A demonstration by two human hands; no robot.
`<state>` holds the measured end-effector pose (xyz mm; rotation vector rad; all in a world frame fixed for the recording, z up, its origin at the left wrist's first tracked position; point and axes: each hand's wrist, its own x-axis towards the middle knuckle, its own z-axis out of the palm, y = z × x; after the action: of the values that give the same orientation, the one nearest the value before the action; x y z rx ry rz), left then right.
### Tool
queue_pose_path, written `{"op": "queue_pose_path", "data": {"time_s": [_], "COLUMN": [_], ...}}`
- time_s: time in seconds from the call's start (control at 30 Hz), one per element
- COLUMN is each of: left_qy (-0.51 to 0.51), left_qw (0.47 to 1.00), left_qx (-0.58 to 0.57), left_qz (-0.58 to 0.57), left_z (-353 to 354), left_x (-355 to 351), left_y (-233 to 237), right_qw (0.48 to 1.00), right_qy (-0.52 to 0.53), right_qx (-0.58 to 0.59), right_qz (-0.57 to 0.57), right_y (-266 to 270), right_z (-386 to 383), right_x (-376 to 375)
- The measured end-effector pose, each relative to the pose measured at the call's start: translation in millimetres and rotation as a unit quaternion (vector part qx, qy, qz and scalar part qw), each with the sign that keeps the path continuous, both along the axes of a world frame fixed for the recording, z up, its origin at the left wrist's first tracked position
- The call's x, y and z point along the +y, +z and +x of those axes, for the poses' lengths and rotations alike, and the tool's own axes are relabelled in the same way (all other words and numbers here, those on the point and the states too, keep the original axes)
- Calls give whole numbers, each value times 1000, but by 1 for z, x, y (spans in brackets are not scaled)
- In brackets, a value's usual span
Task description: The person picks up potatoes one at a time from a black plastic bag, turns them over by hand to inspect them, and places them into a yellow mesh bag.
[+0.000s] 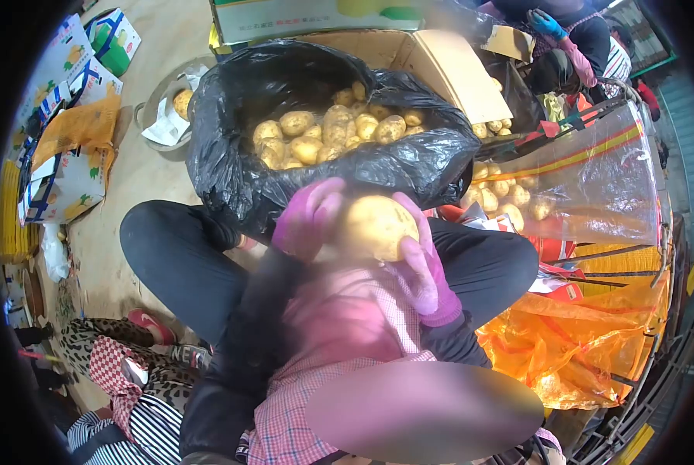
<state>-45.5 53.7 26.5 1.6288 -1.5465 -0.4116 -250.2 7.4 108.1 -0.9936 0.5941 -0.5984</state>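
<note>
**A:** State the position of the yellow potato (376,226).

**B:** Located near the middle of the frame, between two pink-gloved hands, in front of a pink checked garment (397,302).

**A:** Describe the right hand (426,273).

**B:** Observed grasping the potato, with gloved digits wrapped round its right side. Bearing its weight visibly from the right and below.

**A:** Describe the left hand (308,219).

**B:** Seen just left of the potato, with fingers bent. Blurred in the view; cannot tell whether touching the potato or gripping anything.

**A:** List the items nearby.

**B:** Noted a black plastic bag (227,132) at upper centre, just beyond both hands, mouth wide open. Counted as holding many loose potatoes (335,128), some marked with dirt. Found a cardboard flap (455,81) at its upper right. Recorded a transparent plastic sack (595,182) at right of frame, with further potatoes showing at its left end, and an orange mesh bag (572,341) at lower right.

**A:** Report on the upper corners.

**B:** Sighted a metal pan (158,93) at upper left, containing white paper (165,126) and one potato. Identified another person (578,66) at upper right, wearing a blue glove (547,24), well apart from the held potato.
</note>
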Motion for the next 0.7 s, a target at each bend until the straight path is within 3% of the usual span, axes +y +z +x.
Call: {"op": "queue_pose_path", "data": {"time_s": [0.07, 0.13, 0.17, 0.2, 0.23, 0.27, 0.3, 0.37, 0.4, 0.43, 0.5, 0.53, 0.57, 0.6, 0.67, 0.7], "left_qy": [16, 78, 131, 183, 122, 121, 120, 125, 131, 119, 115, 110, 101, 88, 39, 41], "left_qw": [998, 992, 984, 970, 930, 926, 920, 915, 917, 901, 860, 941, 980, 974, 983, 985], "left_qx": [1, 51, 100, 148, 345, 353, 361, 369, 367, 413, 494, 303, 99, -111, 96, 122], "left_qz": [-66, -83, -70, -57, -20, -59, -96, -107, -84, -55, -54, -100, -141, -175, -149, -112], "left_z": [-7, -31, -55, -66, -58, -50, -39, -25, -19, -18, -25, -22, -16, -12, -32, -36], "left_x": [4, 1, -8, -13, -18, -21, -24, -23, -22, -21, -20, -19, -16, -14, -15, -13], "left_y": [9, 25, 35, 42, 45, 41, 34, 29, 30, 25, 17, 14, 10, 8, 35, 42], "right_qw": [1000, 974, 896, 920, 941, 958, 929, 992, 985, 980, 984, 983, 974, 971, 972, 976], "right_qy": [5, -48, -100, -98, -99, -103, -87, -62, -70, -82, -48, -33, -68, -82, -90, -84], "right_qx": [-2, 51, 100, 91, 82, 71, 99, -72, -145, -156, -170, -178, -214, -223, -215, -199], "right_qz": [-1, -216, -421, -368, -313, -257, -346, -79, 58, 91, 29, -1, 7, 6, -5, -16], "right_y": [-7, -29, -49, -42, -35, -29, -37, -10, 3, 5, -5, -6, -6, -5, -4, -4], "right_z": [-3, 3, 15, 18, 21, 24, 18, 27, 32, 34, 28, 27, 30, 33, 36, 36], "right_x": [0, 3, 8, 14, 21, 27, 21, 22, 23, 22, 18, 17, 19, 20, 21, 21]}}
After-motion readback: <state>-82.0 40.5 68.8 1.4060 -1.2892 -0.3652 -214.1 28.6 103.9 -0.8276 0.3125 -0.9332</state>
